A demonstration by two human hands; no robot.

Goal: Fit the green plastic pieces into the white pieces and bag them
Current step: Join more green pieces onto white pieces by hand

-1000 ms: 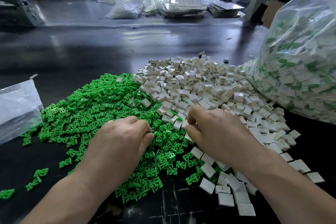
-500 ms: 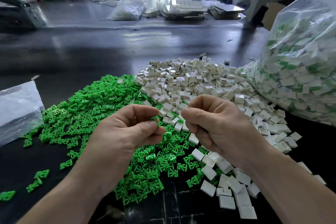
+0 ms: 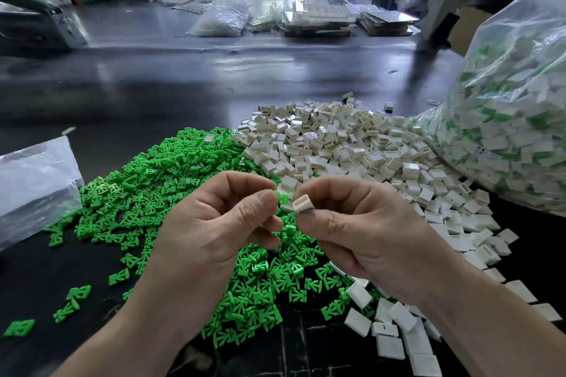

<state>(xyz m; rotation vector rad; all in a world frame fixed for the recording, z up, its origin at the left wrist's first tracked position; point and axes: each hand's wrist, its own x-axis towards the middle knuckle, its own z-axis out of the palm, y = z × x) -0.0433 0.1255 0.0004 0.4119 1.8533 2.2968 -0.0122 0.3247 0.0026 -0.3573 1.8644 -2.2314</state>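
Note:
My left hand [image 3: 211, 232] pinches a small green plastic piece [image 3: 283, 197] between thumb and forefinger. My right hand [image 3: 364, 229] pinches a white square piece [image 3: 303, 203], its open slot turned toward the green one. The two pieces touch just above the heaps. Below and to the left spreads a heap of green pieces [image 3: 171, 184]. A heap of white pieces [image 3: 346, 144] lies behind and to the right. At the far right stands a big clear bag [image 3: 514, 113] full of joined white-and-green pieces.
A flat clear plastic bag [image 3: 33, 184] lies at the left on the dark table [image 3: 183, 86]. Stray green pieces [image 3: 76, 294] dot the front left. Bags, trays and a grey machine [image 3: 39, 21] sit along the far side.
Both hands have lifted off the heaps, each with a piece, and come together. The green piece now meets the white one in front of me.

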